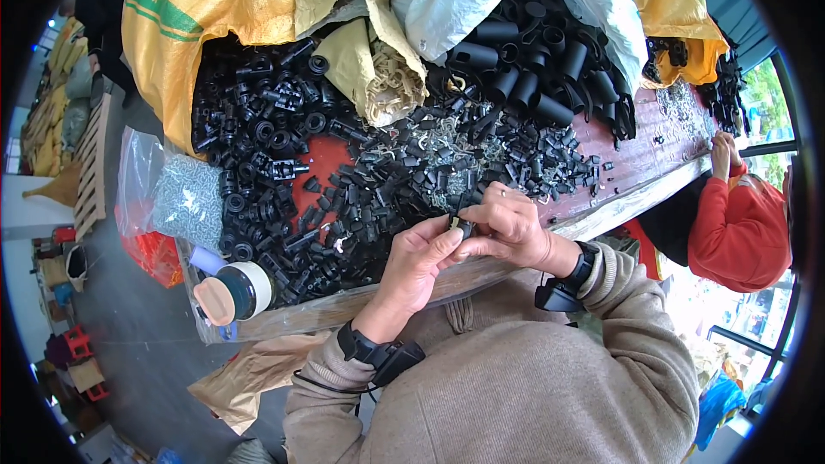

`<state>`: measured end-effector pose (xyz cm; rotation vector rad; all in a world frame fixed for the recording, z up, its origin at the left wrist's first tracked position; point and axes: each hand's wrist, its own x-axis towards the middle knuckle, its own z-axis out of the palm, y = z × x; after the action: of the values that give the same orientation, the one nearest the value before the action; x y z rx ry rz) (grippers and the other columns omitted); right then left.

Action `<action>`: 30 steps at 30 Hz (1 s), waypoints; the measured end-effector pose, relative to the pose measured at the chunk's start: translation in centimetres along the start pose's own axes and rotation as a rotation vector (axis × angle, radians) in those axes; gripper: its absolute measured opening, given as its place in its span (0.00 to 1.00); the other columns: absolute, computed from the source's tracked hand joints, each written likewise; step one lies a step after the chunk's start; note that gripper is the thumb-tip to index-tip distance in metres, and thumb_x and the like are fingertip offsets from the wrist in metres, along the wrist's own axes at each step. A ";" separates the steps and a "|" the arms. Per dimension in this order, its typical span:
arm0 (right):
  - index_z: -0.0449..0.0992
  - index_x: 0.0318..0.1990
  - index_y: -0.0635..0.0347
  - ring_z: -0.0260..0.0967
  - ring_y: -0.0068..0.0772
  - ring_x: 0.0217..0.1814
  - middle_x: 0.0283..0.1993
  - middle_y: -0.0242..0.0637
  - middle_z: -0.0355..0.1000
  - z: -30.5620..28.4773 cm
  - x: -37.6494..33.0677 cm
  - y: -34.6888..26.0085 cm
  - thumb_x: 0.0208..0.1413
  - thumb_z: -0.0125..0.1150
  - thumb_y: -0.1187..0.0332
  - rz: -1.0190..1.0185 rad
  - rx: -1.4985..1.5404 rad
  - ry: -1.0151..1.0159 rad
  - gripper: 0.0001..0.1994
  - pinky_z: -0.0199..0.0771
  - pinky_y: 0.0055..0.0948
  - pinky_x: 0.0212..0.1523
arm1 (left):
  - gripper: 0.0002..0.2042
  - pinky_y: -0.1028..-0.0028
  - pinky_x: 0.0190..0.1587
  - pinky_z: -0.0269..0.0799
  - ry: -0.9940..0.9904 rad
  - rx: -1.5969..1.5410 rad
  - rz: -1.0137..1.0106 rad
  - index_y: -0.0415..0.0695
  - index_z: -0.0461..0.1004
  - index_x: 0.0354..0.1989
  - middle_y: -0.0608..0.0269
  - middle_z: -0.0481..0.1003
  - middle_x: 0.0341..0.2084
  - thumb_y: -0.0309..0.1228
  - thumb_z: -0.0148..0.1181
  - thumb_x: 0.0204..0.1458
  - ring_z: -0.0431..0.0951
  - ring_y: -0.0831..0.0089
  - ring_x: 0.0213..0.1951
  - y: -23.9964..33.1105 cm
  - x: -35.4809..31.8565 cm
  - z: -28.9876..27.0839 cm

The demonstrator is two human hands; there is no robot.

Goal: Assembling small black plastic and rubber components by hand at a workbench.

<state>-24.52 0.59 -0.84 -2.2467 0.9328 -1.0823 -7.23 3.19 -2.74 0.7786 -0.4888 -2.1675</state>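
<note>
1. Pinching one small black part between them, the left hand and right hand meet just above the near edge of the desk; the fingers of both are closed on it, thumbs pressed against it from either side.
2. Judging by the head view, this piece looks mid-assembly: it is off the pile and in hand, not yet set down.
3. Just beyond the fingers lies a heap of loose black parts mixed with pale metal clips, so much seems left to do.
4. Farther out, sacks spill black tubes and more fittings.
5. Left of the fingers sit a tape roll and a clear bag of small grey pieces.
6. No finished stack can be told apart.
7. Right of the fingers, a person in a red sleeve works at the same desk.
</note>
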 end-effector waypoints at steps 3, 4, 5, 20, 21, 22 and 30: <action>0.71 0.32 0.60 0.60 0.28 0.19 0.17 0.28 0.61 -0.1 -0.3 0.1 0.33 0.66 0.60 -0.052 -0.044 -0.011 0.18 0.59 0.26 0.24 | 0.14 0.81 0.35 0.70 0.022 0.042 -0.017 0.37 0.68 0.42 0.65 0.72 0.30 0.31 0.54 0.49 0.73 0.80 0.31 -0.2 0.0 0.1; 0.71 0.33 0.60 0.60 0.28 0.19 0.18 0.29 0.61 -0.1 -0.4 0.2 0.34 0.65 0.60 -0.065 -0.063 -0.023 0.18 0.60 0.26 0.24 | 0.14 0.82 0.34 0.70 0.035 0.061 -0.024 0.37 0.68 0.42 0.65 0.72 0.30 0.31 0.54 0.49 0.73 0.80 0.30 -0.2 0.0 0.1; 0.70 0.33 0.61 0.60 0.28 0.20 0.18 0.29 0.62 -0.1 -0.6 0.3 0.35 0.65 0.60 -0.077 -0.082 -0.036 0.18 0.60 0.26 0.24 | 0.14 0.82 0.34 0.70 0.035 0.061 -0.026 0.37 0.68 0.42 0.65 0.72 0.30 0.31 0.54 0.49 0.73 0.80 0.30 -0.2 0.0 0.1; 0.69 0.38 0.63 0.62 0.35 0.24 0.25 0.37 0.65 -5.5 -2.2 4.0 0.40 0.60 0.73 0.174 -0.437 0.114 0.14 0.62 0.28 0.24 | 0.13 0.81 0.30 0.70 0.017 0.248 -0.011 0.36 0.68 0.40 0.59 0.73 0.29 0.30 0.53 0.49 0.73 0.78 0.28 0.9 0.3 -1.0; 0.69 0.38 0.63 0.62 0.35 0.24 0.25 0.37 0.65 -6.4 -2.1 5.0 0.40 0.60 0.73 0.176 -0.446 0.116 0.14 0.62 0.28 0.24 | 0.13 0.81 0.30 0.70 0.008 0.247 -0.012 0.36 0.68 0.40 0.59 0.73 0.29 0.30 0.53 0.49 0.73 0.78 0.28 0.8 0.3 -0.9; 0.69 0.38 0.63 0.62 0.38 0.29 0.29 0.38 0.65 -7.6 -1.8 6.1 0.40 0.60 0.72 0.190 -0.612 0.151 0.15 0.62 0.30 0.29 | 0.14 0.81 0.30 0.71 0.019 0.245 0.001 0.36 0.67 0.41 0.58 0.73 0.29 0.31 0.53 0.49 0.73 0.77 0.28 0.8 0.3 -0.8; 0.68 0.39 0.62 0.59 0.44 0.42 0.37 0.42 0.64 -9.8 -2.3 9.8 0.39 0.59 0.69 0.355 -0.839 0.026 0.16 0.57 0.33 0.43 | 0.16 0.80 0.33 0.70 0.040 0.202 0.013 0.36 0.63 0.45 0.60 0.72 0.31 0.27 0.54 0.48 0.73 0.76 0.30 0.7 0.3 -0.3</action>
<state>-37.16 -5.24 -2.73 -2.5055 1.9844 -0.6063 -6.78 2.45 -2.70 0.9235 -0.6981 -2.1082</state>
